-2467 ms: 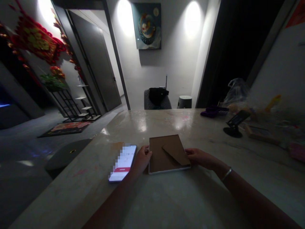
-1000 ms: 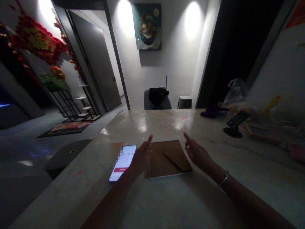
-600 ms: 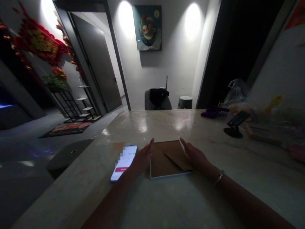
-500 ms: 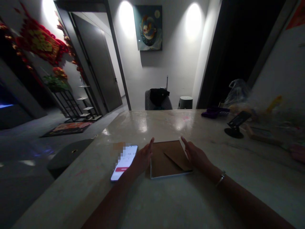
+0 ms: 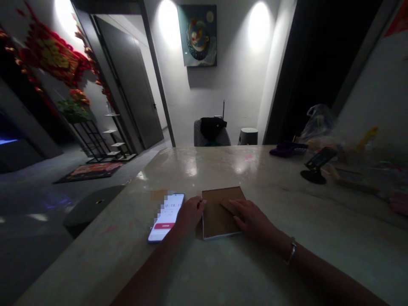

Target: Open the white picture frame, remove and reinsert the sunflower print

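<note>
Steadying the frame (image 5: 215, 222), perhaps, the left hand (image 5: 190, 211) half-curls at its side, the right hand (image 5: 254, 219) over its flap (image 5: 227, 206); both holds unclear.

The smartphone (image 5: 165, 219) is displaying large digits that are reading "19:1", with a blurred last digit; its red button (image 5: 164, 226) is carrying pale lettering too small to read; the red wall hanging (image 5: 52, 57) is bearing a blurred gold character.
</note>
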`<state>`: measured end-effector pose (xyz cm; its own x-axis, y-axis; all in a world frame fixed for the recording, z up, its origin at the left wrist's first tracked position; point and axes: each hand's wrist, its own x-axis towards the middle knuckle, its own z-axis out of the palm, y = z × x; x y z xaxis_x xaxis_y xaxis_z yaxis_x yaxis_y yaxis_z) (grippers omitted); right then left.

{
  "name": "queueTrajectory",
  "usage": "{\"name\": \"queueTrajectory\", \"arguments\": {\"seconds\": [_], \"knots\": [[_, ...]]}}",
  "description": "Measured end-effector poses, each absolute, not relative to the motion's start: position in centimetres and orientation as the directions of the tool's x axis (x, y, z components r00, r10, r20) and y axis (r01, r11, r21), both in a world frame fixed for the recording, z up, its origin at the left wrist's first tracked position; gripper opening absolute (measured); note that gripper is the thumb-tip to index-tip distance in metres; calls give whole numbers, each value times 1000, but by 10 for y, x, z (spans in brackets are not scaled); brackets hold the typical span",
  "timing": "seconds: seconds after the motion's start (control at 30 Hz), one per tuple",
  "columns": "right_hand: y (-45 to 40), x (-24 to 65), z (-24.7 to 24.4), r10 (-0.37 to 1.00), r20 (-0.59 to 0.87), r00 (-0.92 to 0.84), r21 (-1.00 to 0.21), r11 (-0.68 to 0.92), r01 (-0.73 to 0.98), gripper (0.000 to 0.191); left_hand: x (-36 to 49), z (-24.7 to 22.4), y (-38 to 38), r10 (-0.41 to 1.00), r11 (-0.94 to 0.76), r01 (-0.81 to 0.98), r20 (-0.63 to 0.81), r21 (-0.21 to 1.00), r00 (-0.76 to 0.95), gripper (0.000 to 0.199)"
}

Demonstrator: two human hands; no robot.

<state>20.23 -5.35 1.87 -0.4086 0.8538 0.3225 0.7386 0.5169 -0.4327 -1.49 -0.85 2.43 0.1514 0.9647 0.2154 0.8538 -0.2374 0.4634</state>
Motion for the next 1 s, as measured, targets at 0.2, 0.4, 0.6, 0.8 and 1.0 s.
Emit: {"name": "queueTrajectory", "arguments": {"seconds": [0.2, 0.4, 0.6, 0.8, 1.0], "knots": [[-48, 206, 12, 876, 366, -314, -543, 475, 692, 38, -13, 19, -7, 989, -118, 674, 146, 729, 15, 39], [-50, 211, 22, 883, 312, -350, -587, 469, 660, 27, -7, 12, -1, 995, 104, -14, -104, 994, 9, 37], [-56, 217, 38, 898, 143, -415, -623, 408, 667, 38, -4, 19, 4, 973, 228, -319, -228, 920, 37, 30], [-56, 211, 35, 908, 190, -374, -617, 407, 674, 48, -4, 25, 2, 959, 279, -378, -273, 883, 72, 30], [-53, 210, 29, 896, 247, -368, -667, 433, 606, 42, -4, 24, 1, 958, 285, -390, -272, 876, 89, 34]]}}
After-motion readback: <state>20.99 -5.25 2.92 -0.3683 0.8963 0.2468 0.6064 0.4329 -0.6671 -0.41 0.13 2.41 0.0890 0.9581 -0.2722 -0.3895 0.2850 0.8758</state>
